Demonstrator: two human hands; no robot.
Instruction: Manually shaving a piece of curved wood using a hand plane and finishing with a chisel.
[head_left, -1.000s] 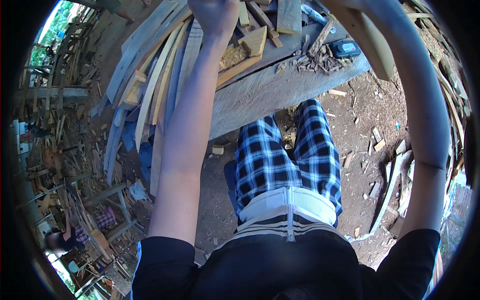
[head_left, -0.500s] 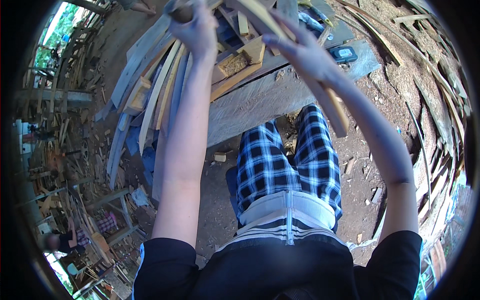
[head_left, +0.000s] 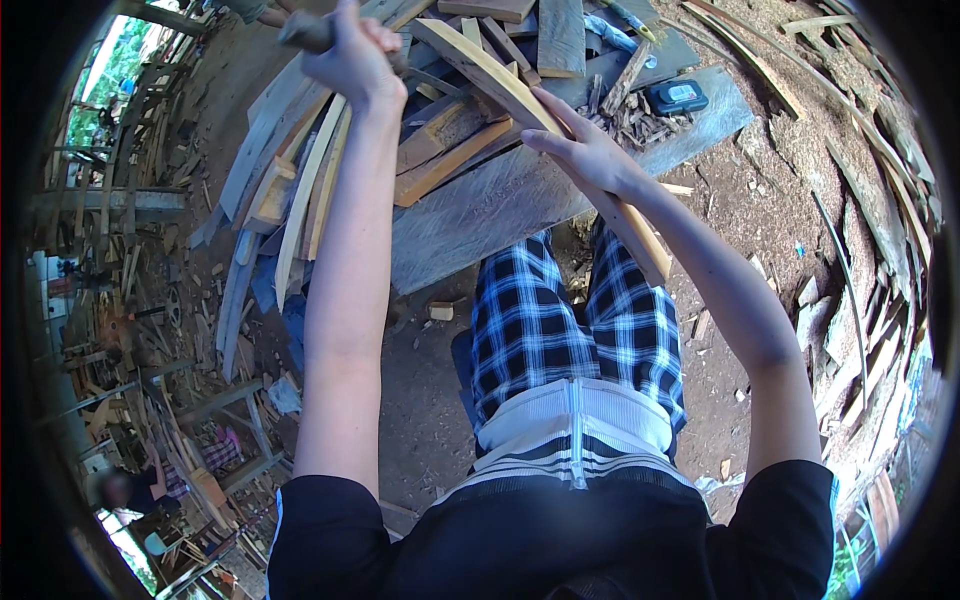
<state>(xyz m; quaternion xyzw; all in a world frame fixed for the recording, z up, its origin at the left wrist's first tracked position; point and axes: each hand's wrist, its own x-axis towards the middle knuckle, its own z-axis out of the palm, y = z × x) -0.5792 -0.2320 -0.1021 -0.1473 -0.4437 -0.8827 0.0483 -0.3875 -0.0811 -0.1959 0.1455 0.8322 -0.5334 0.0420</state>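
Observation:
My left hand point(head_left: 355, 62) is closed round a thick, dark, rounded stick-like tool point(head_left: 308, 33), whose blunt end sticks out to the left; its exact kind I cannot make out. My right hand point(head_left: 590, 155) grips a long, slightly curved wooden strip point(head_left: 490, 75), thumb and fingers on either side of it. This strip slants from the far middle down toward my right knee, its near end point(head_left: 650, 262) over the plaid trousers. Under both hands lies a wide grey plank point(head_left: 480, 215). A hollowed wooden block point(head_left: 440, 135) rests beyond the plank's middle.
Several loose strips point(head_left: 310, 190) fan out on the left. At the far right are a dark box-shaped device point(head_left: 676, 96), wood chips point(head_left: 630, 120) and a blue-and-yellow tool point(head_left: 625, 30). Shavings point(head_left: 770, 170) cover the ground to the right. Another person point(head_left: 135, 490) is at far left.
My left hand has moved left, and its tool has swung from end-on to sideways. The right hand and wooden strip have come nearer and a little left.

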